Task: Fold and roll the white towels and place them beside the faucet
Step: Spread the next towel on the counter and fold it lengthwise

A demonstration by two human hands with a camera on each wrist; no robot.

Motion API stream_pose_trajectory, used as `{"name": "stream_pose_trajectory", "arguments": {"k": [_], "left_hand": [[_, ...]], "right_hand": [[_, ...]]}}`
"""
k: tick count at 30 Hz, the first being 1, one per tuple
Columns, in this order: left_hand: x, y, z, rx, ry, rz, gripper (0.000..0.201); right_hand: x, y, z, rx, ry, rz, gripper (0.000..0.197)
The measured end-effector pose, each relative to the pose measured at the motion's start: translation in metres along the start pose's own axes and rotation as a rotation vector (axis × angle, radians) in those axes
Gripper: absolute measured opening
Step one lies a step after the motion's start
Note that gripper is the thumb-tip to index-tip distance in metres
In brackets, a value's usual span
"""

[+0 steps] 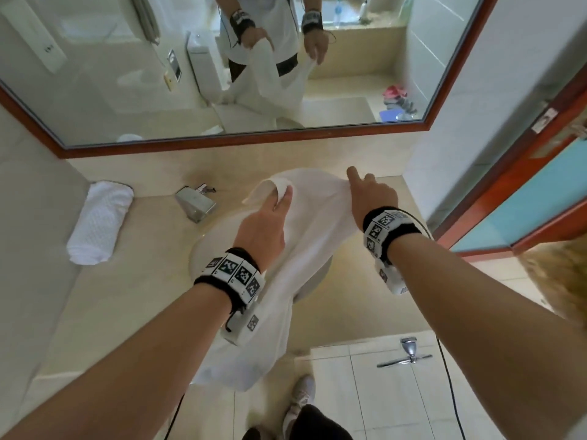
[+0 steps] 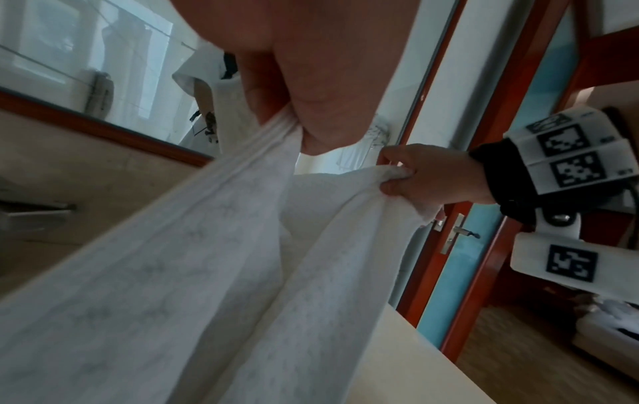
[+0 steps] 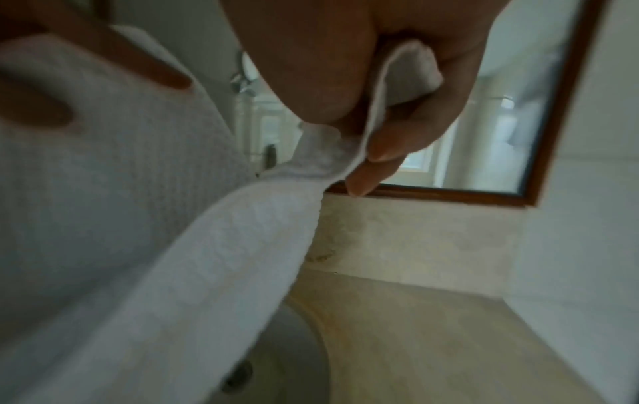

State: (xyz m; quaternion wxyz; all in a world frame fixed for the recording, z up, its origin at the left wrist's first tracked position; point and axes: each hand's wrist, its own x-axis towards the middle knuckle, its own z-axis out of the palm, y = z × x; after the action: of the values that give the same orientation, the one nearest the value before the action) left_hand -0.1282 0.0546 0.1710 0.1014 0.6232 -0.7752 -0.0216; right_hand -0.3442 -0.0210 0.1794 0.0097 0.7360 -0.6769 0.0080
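Above the sink (image 1: 203,249), left hand (image 1: 263,230) and right hand (image 1: 371,198) grip the towel's (image 1: 314,223) top corners.

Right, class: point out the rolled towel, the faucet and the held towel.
Rolled towel (image 1: 101,222), head view, middle of the roll.
Faucet (image 1: 196,203), head view, its metal body.
Held towel (image 1: 313,214), head view, cloth between the hands.

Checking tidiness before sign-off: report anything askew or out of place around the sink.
Nothing stands out. One rolled towel lies beside the faucet; both hands hold the other towel over the basin, mid-fold.
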Motion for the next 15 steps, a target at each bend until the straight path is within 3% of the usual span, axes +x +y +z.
{"name": "stream_pose_trajectory", "arguments": {"k": [5,10,15], "left_hand": [[0.0,0.043,-0.014,-0.076,0.063,0.001,0.081],[0.023,0.075,-0.035,-0.057,0.142,0.027,0.079],[0.082,0.098,-0.036,-0.026,0.19,-0.129,0.079]], "right_hand": [[0.001,0.051,-0.002,0.466,0.057,0.349,0.018],[0.037,0.118,-0.026,0.178,0.12,0.138,0.016],[0.096,0.206,-0.049,-0.036,0.16,0.061,0.029]]}}
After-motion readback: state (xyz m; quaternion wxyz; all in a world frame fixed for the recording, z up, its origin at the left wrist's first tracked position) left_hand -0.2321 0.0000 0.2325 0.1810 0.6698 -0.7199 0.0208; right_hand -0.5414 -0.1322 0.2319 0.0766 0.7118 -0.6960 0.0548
